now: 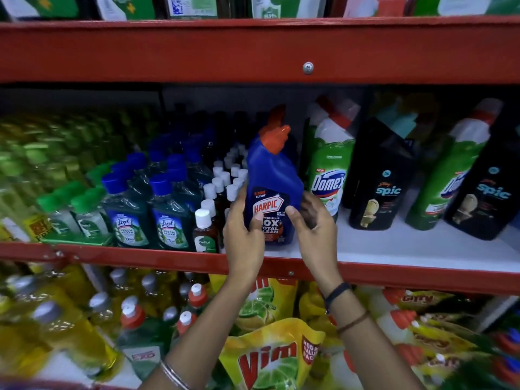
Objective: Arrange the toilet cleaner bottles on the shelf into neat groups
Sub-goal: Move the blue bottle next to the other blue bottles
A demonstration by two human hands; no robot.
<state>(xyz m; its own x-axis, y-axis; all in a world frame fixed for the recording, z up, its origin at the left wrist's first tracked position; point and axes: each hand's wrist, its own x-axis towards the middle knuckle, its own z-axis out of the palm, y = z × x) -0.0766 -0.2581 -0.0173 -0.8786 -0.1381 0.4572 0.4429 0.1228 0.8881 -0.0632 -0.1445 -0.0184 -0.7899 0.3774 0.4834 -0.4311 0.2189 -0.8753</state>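
A blue Harpic bottle (274, 175) with an orange-red cap stands upright on the white middle shelf (394, 249). My left hand (243, 235) grips its lower left side and my right hand (315, 229) wraps its lower right side. Just to its right stands a green Domex bottle (330, 170). Further right are a black Spic bottle (380, 178), a second green Domex bottle (450, 178) leaning, and another black Spic bottle (486, 198). More bottles stand behind them, partly hidden.
Small brown Dettol bottles with white caps (205, 229) crowd the Harpic's left side, then Lizol bottles (168, 218) with blue and green caps. A red shelf beam (253, 52) runs overhead. Below, yellow Vim pouches (273, 356) and dish-liquid bottles (135, 327).
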